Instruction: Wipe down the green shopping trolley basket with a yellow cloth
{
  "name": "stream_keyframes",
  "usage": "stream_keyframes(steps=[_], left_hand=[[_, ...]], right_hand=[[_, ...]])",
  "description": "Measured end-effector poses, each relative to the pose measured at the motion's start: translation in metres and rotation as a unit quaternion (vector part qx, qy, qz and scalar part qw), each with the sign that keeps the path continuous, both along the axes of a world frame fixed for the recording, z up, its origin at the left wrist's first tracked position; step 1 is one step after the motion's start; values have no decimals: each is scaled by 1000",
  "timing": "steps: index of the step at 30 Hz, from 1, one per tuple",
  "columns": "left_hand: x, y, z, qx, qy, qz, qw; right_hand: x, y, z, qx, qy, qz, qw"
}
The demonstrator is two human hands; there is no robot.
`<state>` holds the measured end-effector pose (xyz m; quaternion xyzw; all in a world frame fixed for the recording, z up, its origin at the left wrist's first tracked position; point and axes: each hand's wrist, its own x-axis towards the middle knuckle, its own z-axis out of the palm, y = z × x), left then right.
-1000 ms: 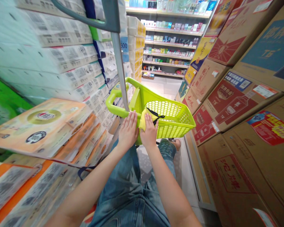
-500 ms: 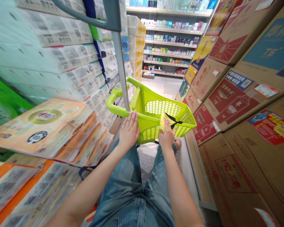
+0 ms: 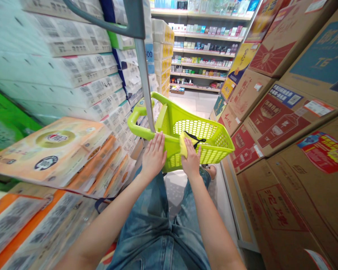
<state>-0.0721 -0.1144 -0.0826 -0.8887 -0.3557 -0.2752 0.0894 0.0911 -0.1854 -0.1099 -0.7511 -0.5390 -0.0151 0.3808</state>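
A lime-green plastic shopping basket [image 3: 214, 129] on a tall metal pull handle [image 3: 144, 75] stands in front of my legs. My left hand [image 3: 153, 153] lies flat against the basket's near side, by the foot of the metal handle, fingers stretched out and together. Under my right hand [image 3: 191, 161] is a yellow cloth [image 3: 183, 144] with black trim or cord, pressed onto the basket's near rim. The fingers of that hand bend over the cloth. Part of the cloth is hidden beneath them.
Stacked cartons [image 3: 276, 123] line the right side. Packs of paper goods [image 3: 73, 75] and an orange carton pack [image 3: 50, 146] rise on the left. Shelves [image 3: 202, 48] with small boxes stand at the aisle's far end. Pale tiled floor [image 3: 176, 187] shows between my legs.
My right hand has slid leftward along the basket's near rim with the yellow cloth, closer to my left hand. The left hand stays against the basket.
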Motion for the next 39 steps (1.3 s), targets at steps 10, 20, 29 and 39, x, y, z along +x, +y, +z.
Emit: stream_keyframes(steps=[10, 20, 29, 39], left_hand=[[1, 1, -3, 6, -13, -3, 1000], [-1, 0, -1, -2, -19, -11, 1000], [0, 0, -2, -1, -16, -5, 1000], [-1, 1, -1, 5, -17, -14, 1000]], right_hand=[[-20, 17, 10, 3, 27, -34, 999], [-14, 9, 10, -2, -14, 24, 1000], [2, 6, -2, -14, 18, -83, 996], [-43, 22, 27, -1, -14, 58, 998]])
